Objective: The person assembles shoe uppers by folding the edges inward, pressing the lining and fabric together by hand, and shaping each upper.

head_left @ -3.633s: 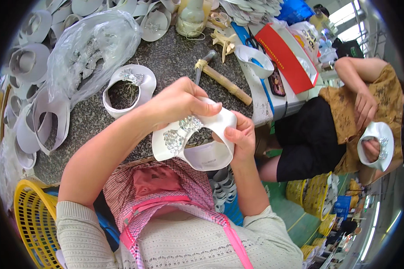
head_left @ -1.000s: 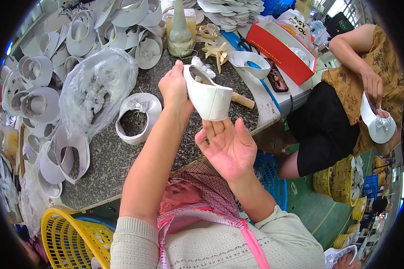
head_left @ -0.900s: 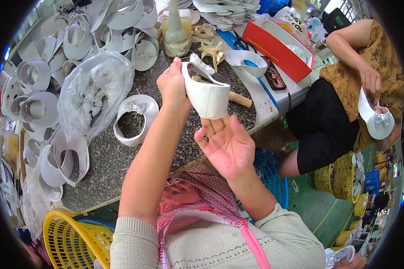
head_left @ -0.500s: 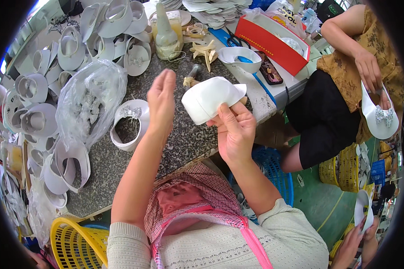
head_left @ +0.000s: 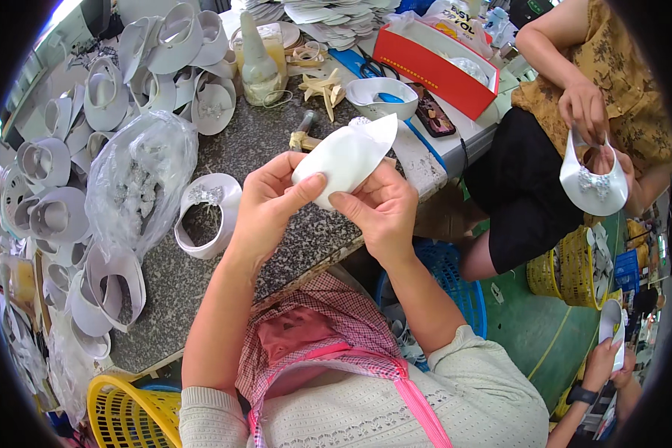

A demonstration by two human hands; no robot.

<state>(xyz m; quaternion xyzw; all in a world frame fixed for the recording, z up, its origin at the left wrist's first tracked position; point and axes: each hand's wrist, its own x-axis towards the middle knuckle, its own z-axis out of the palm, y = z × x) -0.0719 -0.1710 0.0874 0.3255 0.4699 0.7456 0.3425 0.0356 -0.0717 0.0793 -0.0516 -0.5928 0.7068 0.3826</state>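
A white shoe upper (head_left: 342, 160) is held over the near edge of the speckled stone table, gripped from both sides. My left hand (head_left: 280, 196) pinches its left end, thumb on the near face. My right hand (head_left: 379, 203) grips its lower right part, thumb in front and fingers behind. A bit of sparkly trim shows at its far edge. On the stone, left of my left hand, lies another white upper (head_left: 210, 216) with a silvery ornament. Beyond the held piece lies a hammer (head_left: 304, 128), partly hidden.
A clear plastic bag (head_left: 142, 183) of silvery ornaments and many white uppers (head_left: 106, 93) crowd the left. A glue pot (head_left: 257, 71), a red box (head_left: 434, 71), scissors and a phone (head_left: 433, 112) stand farther back. At right, a co-worker holds a decorated upper (head_left: 594, 183).
My left hand has come in from the left and taken hold of the upper. The piece has been turned, with its pointed end now up and right.
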